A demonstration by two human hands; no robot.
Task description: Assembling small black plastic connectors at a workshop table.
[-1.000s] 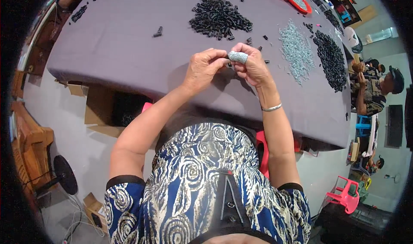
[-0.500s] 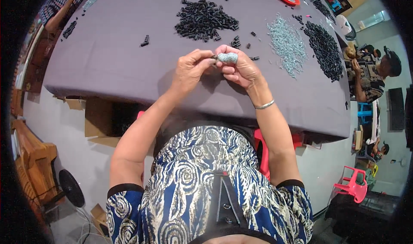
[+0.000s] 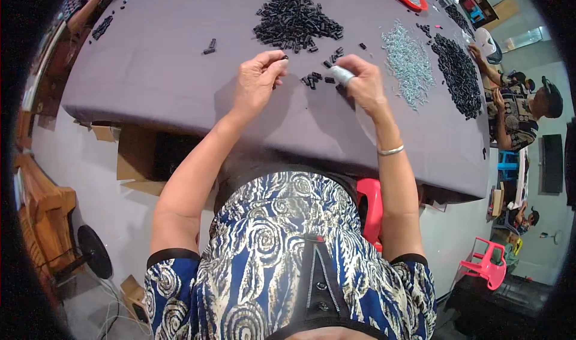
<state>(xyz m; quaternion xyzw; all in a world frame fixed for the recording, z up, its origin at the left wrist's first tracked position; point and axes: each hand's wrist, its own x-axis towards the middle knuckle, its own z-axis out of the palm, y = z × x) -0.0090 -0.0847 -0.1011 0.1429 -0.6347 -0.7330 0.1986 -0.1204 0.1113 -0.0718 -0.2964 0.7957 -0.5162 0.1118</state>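
Note:
My left hand (image 3: 258, 81) is closed, its thumb and fingertips pinching a small black piece (image 3: 285, 57) of which only the tip shows. To its right, my right hand (image 3: 367, 87) is blurred by motion, its fingers bent around a light-grey, rounded, speckled lump (image 3: 342, 74); whether this is gripped or stuck over the thumb I cannot make out. It hovers beside a loose cluster of small black cylinders (image 3: 312, 80). Beyond both hands lies a large heap of similar black cylinders (image 3: 297, 23). A spread of tiny silvery pieces (image 3: 410, 67) lies right of my right hand.
Another long black heap (image 3: 457, 76) runs near the table's right edge. A red-rimmed tray (image 3: 425, 5) stands at the far right. Two black pieces (image 3: 210, 46) lie apart at left. People sit to the right, and another person's arm (image 3: 87, 17) reaches in at far left.
My hands have come apart: the left slightly up and left, the right moving right with the grey lump. The cluster of black cylinders where they met is now visible.

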